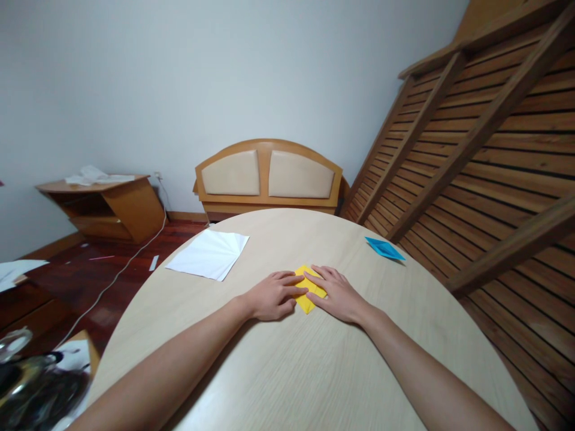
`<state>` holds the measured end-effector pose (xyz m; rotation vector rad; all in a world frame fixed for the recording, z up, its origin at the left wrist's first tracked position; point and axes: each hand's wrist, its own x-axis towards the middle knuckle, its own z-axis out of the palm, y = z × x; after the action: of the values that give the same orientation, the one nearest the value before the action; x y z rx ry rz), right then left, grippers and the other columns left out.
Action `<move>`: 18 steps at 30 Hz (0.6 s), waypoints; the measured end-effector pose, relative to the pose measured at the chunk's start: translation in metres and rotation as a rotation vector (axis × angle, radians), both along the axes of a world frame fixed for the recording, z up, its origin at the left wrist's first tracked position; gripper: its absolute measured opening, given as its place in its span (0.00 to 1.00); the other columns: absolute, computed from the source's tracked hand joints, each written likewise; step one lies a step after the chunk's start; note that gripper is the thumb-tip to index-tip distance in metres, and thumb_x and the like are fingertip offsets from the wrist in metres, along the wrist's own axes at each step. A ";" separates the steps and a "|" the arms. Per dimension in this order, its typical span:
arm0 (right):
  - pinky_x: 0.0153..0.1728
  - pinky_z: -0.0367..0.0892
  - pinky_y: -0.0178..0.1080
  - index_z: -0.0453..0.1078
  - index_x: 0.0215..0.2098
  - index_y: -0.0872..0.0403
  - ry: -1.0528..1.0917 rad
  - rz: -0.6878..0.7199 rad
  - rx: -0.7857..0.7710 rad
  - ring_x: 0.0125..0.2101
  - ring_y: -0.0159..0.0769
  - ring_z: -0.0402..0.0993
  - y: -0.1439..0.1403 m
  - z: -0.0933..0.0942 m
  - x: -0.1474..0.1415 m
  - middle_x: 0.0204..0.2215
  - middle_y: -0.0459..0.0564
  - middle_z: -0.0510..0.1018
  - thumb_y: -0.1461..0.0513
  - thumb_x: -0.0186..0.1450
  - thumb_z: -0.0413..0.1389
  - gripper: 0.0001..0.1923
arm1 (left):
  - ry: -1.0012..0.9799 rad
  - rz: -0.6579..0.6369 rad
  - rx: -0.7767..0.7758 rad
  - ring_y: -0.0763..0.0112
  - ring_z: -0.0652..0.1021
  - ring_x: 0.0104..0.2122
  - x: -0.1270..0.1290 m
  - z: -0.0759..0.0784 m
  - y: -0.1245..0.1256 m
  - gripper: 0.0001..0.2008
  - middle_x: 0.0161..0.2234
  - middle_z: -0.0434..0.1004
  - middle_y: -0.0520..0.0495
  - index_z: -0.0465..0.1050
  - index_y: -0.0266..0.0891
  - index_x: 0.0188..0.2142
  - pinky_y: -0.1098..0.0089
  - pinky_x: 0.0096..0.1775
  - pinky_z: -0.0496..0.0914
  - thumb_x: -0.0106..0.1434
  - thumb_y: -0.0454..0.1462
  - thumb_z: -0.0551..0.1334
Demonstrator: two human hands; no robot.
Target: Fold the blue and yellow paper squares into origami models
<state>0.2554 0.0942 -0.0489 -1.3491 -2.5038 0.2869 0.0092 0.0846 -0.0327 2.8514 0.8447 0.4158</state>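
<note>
Yellow paper (308, 295) lies flat near the middle of the round tabletop (314, 365), a bit toward the near edge. It is folded small, and one corner points at the near edge. Both hands press down on it.

The left hand (271, 296) lies flat with its palm down. Its fingers (291, 286) are stretched out and rest on the left part of the yellow paper. It does not grip anything.

The right hand (338, 293) also lies flat with its palm down. Its fingers (314, 280) reach over the right part of the yellow paper. The fingertips of the two hands come very close over the paper, almost touching. This hand does not grip anything either.

White paper (208, 254) lies near the far left edge of the tabletop, well apart from the hands. It is a big sheet with fold lines in it.

Blue paper (384, 248) lies near the far right edge. It is folded into a small pointed shape.

Behind the tabletop stands a headboard (268, 176) against the wall. A low wooden shelf (105, 203) stands on the floor to the left, with something white on top. A slatted wooden frame (485, 149) leans on the right side. A white cord (117, 276) runs across the dark red floor (90, 269).
</note>
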 end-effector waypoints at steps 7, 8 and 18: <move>0.63 0.51 0.55 0.56 0.68 0.45 -0.037 -0.062 -0.011 0.66 0.53 0.50 0.002 -0.004 0.005 0.69 0.54 0.55 0.44 0.71 0.45 0.31 | 0.007 0.021 -0.023 0.54 0.64 0.63 0.000 0.000 0.000 0.25 0.64 0.63 0.43 0.66 0.45 0.62 0.52 0.62 0.59 0.66 0.36 0.57; 0.63 0.51 0.55 0.56 0.68 0.46 -0.037 -0.059 -0.005 0.67 0.53 0.50 0.002 -0.005 0.005 0.69 0.54 0.55 0.44 0.71 0.44 0.31 | 0.009 0.022 -0.027 0.55 0.64 0.63 0.000 0.000 -0.001 0.25 0.64 0.63 0.43 0.66 0.45 0.62 0.52 0.62 0.59 0.66 0.36 0.57; 0.62 0.54 0.56 0.59 0.67 0.50 -0.076 -0.175 0.031 0.66 0.55 0.53 -0.002 -0.002 0.001 0.67 0.56 0.58 0.49 0.72 0.45 0.29 | -0.003 0.027 -0.026 0.55 0.64 0.64 0.000 0.000 -0.001 0.24 0.64 0.63 0.42 0.68 0.42 0.61 0.53 0.63 0.58 0.65 0.36 0.57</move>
<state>0.2566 0.0918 -0.0513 -1.5821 -2.4186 0.1617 0.0088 0.0833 -0.0325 2.8181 0.8818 0.4089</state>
